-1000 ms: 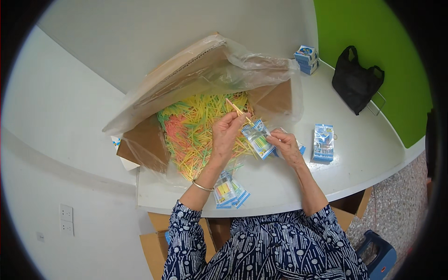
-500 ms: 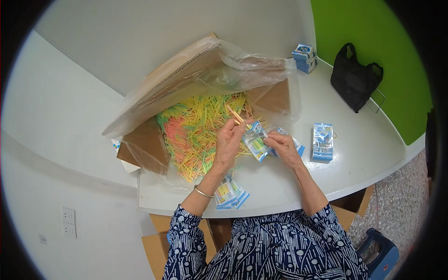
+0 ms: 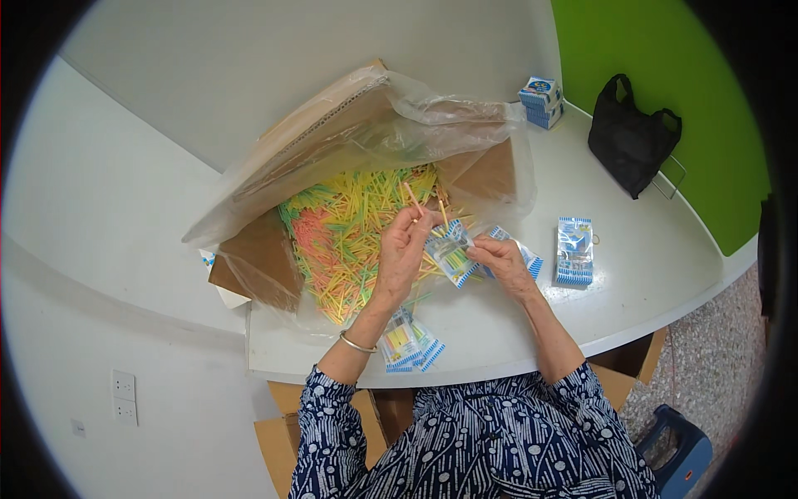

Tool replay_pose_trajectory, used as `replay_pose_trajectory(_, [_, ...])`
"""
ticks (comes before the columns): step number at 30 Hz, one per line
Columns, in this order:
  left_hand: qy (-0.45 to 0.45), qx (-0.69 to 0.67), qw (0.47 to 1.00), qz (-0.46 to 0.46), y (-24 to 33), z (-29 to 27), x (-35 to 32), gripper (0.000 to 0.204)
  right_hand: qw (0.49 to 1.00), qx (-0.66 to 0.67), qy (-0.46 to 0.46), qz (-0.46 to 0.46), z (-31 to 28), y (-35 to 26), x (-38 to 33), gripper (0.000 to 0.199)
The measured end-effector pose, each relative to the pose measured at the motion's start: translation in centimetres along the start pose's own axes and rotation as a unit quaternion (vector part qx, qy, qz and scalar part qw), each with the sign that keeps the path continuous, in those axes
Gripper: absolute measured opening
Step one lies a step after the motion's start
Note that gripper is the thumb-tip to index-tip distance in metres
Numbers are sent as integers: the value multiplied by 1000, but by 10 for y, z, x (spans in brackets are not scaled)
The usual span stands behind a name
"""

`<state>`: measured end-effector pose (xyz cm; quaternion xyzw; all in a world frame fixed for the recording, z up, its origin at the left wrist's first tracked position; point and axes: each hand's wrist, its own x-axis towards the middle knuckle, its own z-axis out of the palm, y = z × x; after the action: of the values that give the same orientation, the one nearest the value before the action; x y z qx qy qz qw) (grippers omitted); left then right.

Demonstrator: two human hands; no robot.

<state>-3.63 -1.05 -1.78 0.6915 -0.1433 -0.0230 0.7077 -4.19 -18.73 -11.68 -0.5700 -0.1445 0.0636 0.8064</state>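
Observation:
My left hand (image 3: 405, 249) pinches thin candy-coloured sticks, one pink stick (image 3: 413, 198) and a yellow stick (image 3: 442, 214) poking up at the mouth of a small clear packet with blue-striped ends. This packet (image 3: 456, 263) has yellow-green sticks inside. My right hand (image 3: 504, 259) grips its right side between thumb and fingers. Behind the hands, a big cardboard box lined with clear plastic holds a heap of loose sticks (image 3: 357, 208) in yellow, green, pink and orange. More packets (image 3: 525, 259) lie behind my right hand. Filled packets (image 3: 407, 341) rest below my left wrist.
A stack of packets (image 3: 575, 251) sits on the white table (image 3: 648, 274) at the right. Another stack (image 3: 541, 101) stands at the back near a black bag (image 3: 633, 137). Open cartons (image 3: 278, 449) are below the table edge, and a blue plastic stool (image 3: 682, 453) is at lower right.
The sticks in my left hand have spread apart: the pink one leans left and the yellow one now stands upright at the packet's mouth. My right hand has barely moved.

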Motion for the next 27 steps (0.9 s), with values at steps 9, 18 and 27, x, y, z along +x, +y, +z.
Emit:
replay_pose_trajectory(9, [-14, 24, 1000, -4, 0, 7, -6, 17, 1000, 22, -5, 9, 4, 1, 1, 24])
replay_pose_trajectory(18, [-1, 156, 982, 102, -21, -9, 1, 13, 999, -38, 11, -14, -5, 12, 2, 19])
replay_pose_trajectory(27, [-10, 561, 827, 38, 42, -7, -5, 24, 990, 16, -31, -134, -5, 48, 26, 25])
